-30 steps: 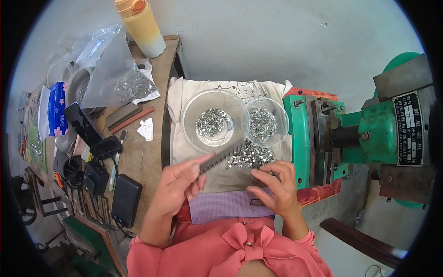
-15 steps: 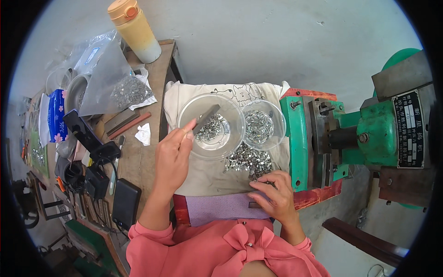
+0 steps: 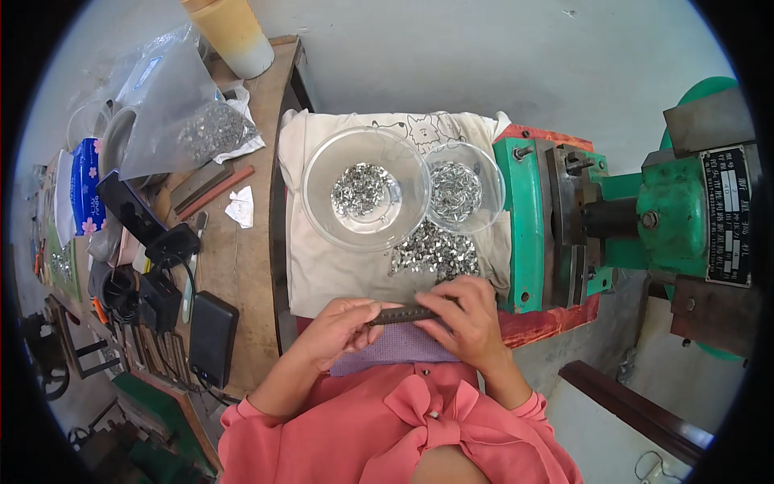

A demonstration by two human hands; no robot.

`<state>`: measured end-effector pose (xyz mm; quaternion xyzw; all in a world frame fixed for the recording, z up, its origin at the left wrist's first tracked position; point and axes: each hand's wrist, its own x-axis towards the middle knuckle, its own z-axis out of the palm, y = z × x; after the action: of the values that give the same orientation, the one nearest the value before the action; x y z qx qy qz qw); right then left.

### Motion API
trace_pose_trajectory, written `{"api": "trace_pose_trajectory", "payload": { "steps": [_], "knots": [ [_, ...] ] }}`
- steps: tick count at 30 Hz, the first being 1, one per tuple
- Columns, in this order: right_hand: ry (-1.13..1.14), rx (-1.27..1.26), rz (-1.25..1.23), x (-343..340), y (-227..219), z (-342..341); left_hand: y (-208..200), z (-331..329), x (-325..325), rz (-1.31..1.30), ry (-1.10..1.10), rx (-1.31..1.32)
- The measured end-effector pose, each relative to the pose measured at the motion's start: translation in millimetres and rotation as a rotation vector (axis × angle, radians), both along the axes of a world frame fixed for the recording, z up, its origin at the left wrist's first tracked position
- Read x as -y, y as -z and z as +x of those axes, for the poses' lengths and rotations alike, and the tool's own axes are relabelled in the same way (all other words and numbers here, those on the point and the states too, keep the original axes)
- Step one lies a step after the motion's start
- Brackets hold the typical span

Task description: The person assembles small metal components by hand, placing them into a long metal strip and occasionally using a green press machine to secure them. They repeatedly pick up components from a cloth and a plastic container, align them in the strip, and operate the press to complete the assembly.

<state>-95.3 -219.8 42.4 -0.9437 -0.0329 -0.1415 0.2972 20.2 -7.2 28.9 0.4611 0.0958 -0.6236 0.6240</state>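
Close to my body, my left hand (image 3: pixel 343 329) pinches one end of a dark slotted metal bar (image 3: pixel 399 315). A row of small notches runs along its upper face. My right hand (image 3: pixel 469 319) is closed at the bar's other end, thumb and fingertips on it; any small piece between them is hidden. Just beyond lies a loose heap of small shiny metal pieces (image 3: pixel 435 252) on a beige cloth (image 3: pixel 322 278). Behind the heap, a large clear bowl (image 3: pixel 316 211) and a smaller clear bowl (image 3: pixel 492 187) both contain similar bits.
To the right stands a green press machine (image 3: pixel 524 234) on a red base (image 3: pixel 556 324). The wooden table (image 3: pixel 246 298) at left carries a yellow bottle (image 3: pixel 234 36), a plastic bag of metal pieces (image 3: pixel 211 133), a phone (image 3: pixel 129 208) and a black power bank (image 3: pixel 213 339).
My left hand has drawn back from over the large bowl toward my body, and a dark bar now spans both hands. The view has shifted, so the bowls appear higher.
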Motion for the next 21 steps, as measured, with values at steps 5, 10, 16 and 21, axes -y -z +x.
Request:
{"api": "trace_pose_trajectory", "payload": {
  "steps": [5,10,16,21],
  "knots": [
    [-0.031,-0.072,-0.008,-2.9,28.0,-11.7,17.8,-8.4,2.5,0.099,0.085,0.155],
    [0.052,-0.084,-0.063,-4.6,30.1,-15.2,12.2,-10.0,4.8,0.266,0.135,0.523],
    [0.077,-0.151,-0.042,-4.7,20.9,-11.3,13.3,-6.8,-5.9,0.277,0.098,0.819],
    [0.046,-0.149,0.025,-7.0,15.7,-5.0,22.5,-16.4,-13.3,0.266,0.026,0.823]
  ]
}}
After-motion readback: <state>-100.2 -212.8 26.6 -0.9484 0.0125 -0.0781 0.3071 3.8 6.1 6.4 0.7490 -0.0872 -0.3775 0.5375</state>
